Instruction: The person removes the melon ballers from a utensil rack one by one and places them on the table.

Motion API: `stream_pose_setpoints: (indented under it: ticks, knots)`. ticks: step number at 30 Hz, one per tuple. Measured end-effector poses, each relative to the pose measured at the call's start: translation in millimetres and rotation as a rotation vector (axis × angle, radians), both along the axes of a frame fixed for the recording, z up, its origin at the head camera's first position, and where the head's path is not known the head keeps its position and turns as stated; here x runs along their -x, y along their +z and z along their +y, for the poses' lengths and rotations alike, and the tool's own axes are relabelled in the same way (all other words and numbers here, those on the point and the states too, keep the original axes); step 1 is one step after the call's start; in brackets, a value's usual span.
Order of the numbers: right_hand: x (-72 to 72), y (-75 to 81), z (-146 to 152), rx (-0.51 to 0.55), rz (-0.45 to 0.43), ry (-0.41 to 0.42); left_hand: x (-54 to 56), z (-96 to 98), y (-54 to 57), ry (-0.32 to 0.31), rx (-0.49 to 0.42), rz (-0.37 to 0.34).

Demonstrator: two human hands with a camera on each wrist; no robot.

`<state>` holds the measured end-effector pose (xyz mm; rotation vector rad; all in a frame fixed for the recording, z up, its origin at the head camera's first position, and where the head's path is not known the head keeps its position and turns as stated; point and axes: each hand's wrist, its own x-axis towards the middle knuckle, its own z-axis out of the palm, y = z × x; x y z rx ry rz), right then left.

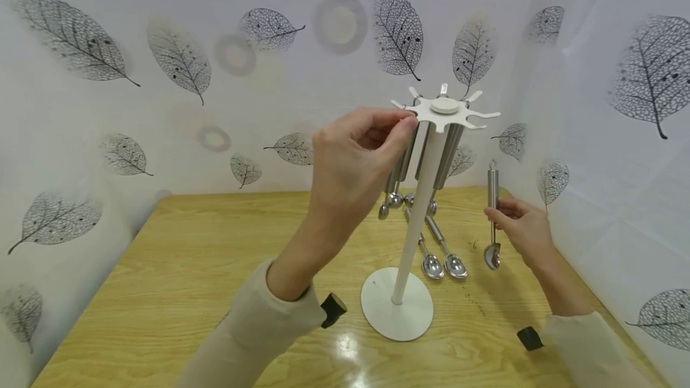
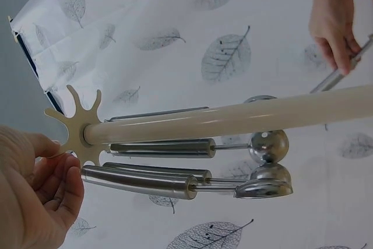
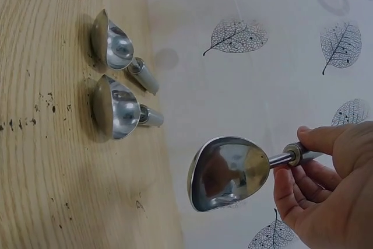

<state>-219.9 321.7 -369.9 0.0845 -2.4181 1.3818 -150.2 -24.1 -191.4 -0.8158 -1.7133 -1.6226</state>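
Note:
A white utensil stand rises from a round base [image 1: 396, 316], with a star-shaped hook plate [image 1: 450, 115] on top of its pole [image 1: 417, 220]. My left hand [image 1: 350, 163] pinches one arm of that plate between thumb and fingertips. From other arms hang several metal scoops [image 2: 163, 148], bowls downward. To the right of the stand, my right hand [image 1: 523, 229] holds an ice cream scoop [image 1: 493, 187] around the lower part of its handle. That scoop is upright above the table, its hanging loop up and its bowl [image 3: 227, 176] down.
Two more scoops [image 1: 455, 265] lie on the wooden table [image 1: 215, 280] behind the stand's base, handles pointing away. Dark specks mark the wood near them. A white curtain [image 1: 291, 88] printed with leaves encloses the back and sides. A black camera piece [image 1: 333, 310] sits at the left cuff.

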Motion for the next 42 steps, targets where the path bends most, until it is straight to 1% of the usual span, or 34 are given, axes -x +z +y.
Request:
stream_pose_setpoints:
  ticks: [3, 8, 10, 13, 18, 23, 28, 34, 42]
  knots:
    - [1.6, -5.1, -0.4, -0.007, -0.034, 0.009, 0.1, 0.1, 0.0, 0.0, 0.002, -0.004]
    - [5.3, -15.2, 0.5, -0.077, -0.087, 0.011, 0.5, 0.3, -0.1, -0.003, 0.002, -0.002]
    - [7.0, -18.5, 0.6, -0.113, -0.096, 0.004, 0.6, 0.3, -0.1, -0.004, 0.003, -0.001]
    - [10.7, -22.9, -0.1, -0.137, -0.095, 0.003, 0.6, 0.2, -0.2, -0.004, 0.004, -0.003]
    - [17.1, -29.3, -1.5, -0.121, -0.093, 0.024, 0.6, 0.2, 0.0, -0.002, 0.006, -0.006]
    - [22.4, -36.1, -2.3, -0.106, -0.137, 0.04, 1.0, 0.6, 0.0, 0.001, 0.015, -0.007]
    - [28.4, -42.9, -3.1, -0.146, -0.191, 0.038, 1.1, 0.7, -0.4, 0.002, 0.018, -0.003]
    - [35.5, -49.5, -5.1, -0.214, -0.234, 0.022, 1.1, 0.7, -0.8, -0.005, 0.01, 0.004]
    - [43.1, -53.9, -6.9, -0.254, -0.275, 0.011, 0.8, 1.4, -0.5, 0.001, 0.01, -0.001]
